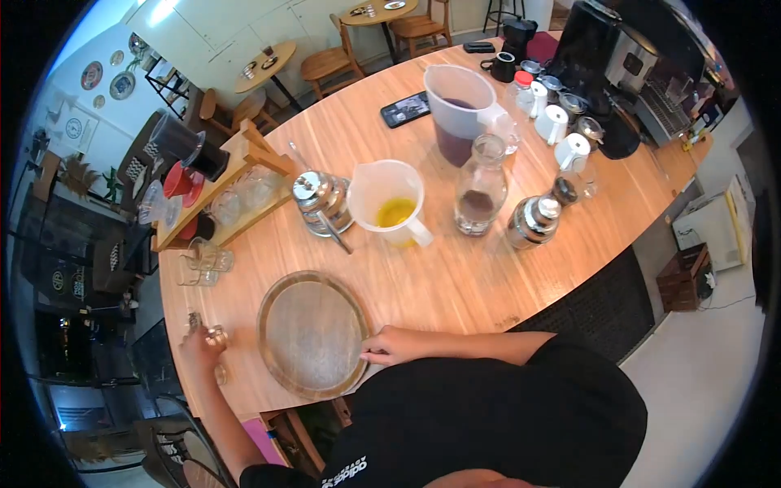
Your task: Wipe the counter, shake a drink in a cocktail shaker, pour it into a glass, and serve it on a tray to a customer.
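Observation:
A round wooden tray [314, 335] with a raised rim lies on the table near the front edge. At its right side my right hand [393, 346] has its fingers curled at the rim, the thumb side towards the tray. My left hand [202, 349] is at the table's left end, over small glass containers, slightly blurred. One small glass container [217, 335] shows beside its fingers and another [194, 319] beyond them. A third small glass [220, 374] stands by the wrist. Whether the left fingers grip any of them is hidden.
Behind the tray stand a plastic jug of yellow liquid [390, 201], a glass jar with a metal lid [320, 201], a carafe [482, 189], a cocktail shaker [534, 221] and a larger jug of dark liquid [457, 116]. Glass mugs [204, 268] stand left by a wooden rack [244, 152].

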Available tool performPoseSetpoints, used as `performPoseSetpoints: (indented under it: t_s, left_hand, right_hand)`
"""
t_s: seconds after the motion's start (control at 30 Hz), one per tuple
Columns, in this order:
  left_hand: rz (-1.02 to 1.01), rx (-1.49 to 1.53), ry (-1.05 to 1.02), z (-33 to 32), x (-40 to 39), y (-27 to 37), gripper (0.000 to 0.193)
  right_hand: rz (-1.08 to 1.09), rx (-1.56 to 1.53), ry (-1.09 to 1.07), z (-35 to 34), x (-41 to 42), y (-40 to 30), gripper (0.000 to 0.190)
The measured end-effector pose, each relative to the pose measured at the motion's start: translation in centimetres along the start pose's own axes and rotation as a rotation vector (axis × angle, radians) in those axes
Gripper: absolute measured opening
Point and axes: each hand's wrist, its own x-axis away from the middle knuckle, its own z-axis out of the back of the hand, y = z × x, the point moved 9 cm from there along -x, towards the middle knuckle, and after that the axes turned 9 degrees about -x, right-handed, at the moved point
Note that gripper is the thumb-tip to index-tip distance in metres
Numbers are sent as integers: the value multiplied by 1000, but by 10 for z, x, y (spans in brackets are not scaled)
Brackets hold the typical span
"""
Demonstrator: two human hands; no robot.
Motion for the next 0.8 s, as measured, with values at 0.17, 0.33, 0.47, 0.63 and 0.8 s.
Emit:
performPoseSetpoints:
  t_s: [0.17,0.33,0.47,0.63,0.8]
  left_hand:
    - [120,891,183,22,52,30,50]
    - [422,2280,-61,-59,122,133,57]
    - [300,2529,-99,-52,155,206,53]
    - [254,1836,69,-45,158,202,69]
    - [298,1865,-41,-65,164,209,63]
  right_hand:
    - [22,-4,1,-6,0,-3,25]
    - [-12,21,10,-5,0,-8,23]
    - [-47,53,15,-4,0,-11,23]
    - [-65,-66,136,3,-7,-25,42]
    - [-40,-45,216,7,-34,-46,81]
